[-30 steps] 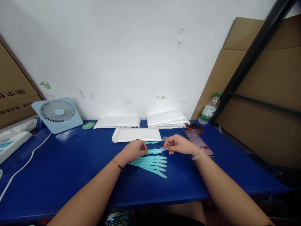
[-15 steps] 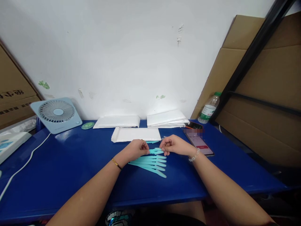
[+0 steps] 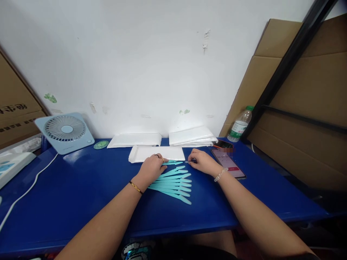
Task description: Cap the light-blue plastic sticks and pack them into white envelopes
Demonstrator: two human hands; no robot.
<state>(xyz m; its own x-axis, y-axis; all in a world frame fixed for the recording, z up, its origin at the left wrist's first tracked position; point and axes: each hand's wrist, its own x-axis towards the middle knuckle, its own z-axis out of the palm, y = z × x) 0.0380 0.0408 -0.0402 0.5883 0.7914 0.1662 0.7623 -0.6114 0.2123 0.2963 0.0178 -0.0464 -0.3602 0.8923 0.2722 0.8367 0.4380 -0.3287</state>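
Several turquoise plastic sticks [image 3: 176, 187] lie fanned out on the blue table [image 3: 108, 202]. My left hand [image 3: 154, 168] is at the fan's upper left, its fingers closed on a turquoise stick [image 3: 176, 163] that lies near the front edge of a white padded envelope [image 3: 159, 153]. My right hand [image 3: 200, 161] rests on the table right of the sticks, fingers curled together at a small clear piece [image 3: 187, 161]; whether they grip it is hard to make out.
White envelopes [image 3: 135, 140] and another envelope stack [image 3: 191, 136] lie by the wall. A phone [image 3: 229, 164], a second phone [image 3: 223, 144] and a bottle [image 3: 240, 126] stand or lie right. A fan [image 3: 66, 131] and a power strip [image 3: 13, 166] are left.
Both hands have moved up towards the envelope. The stick they held between them now lies at the top of the fan, and my left hand is on another stick.
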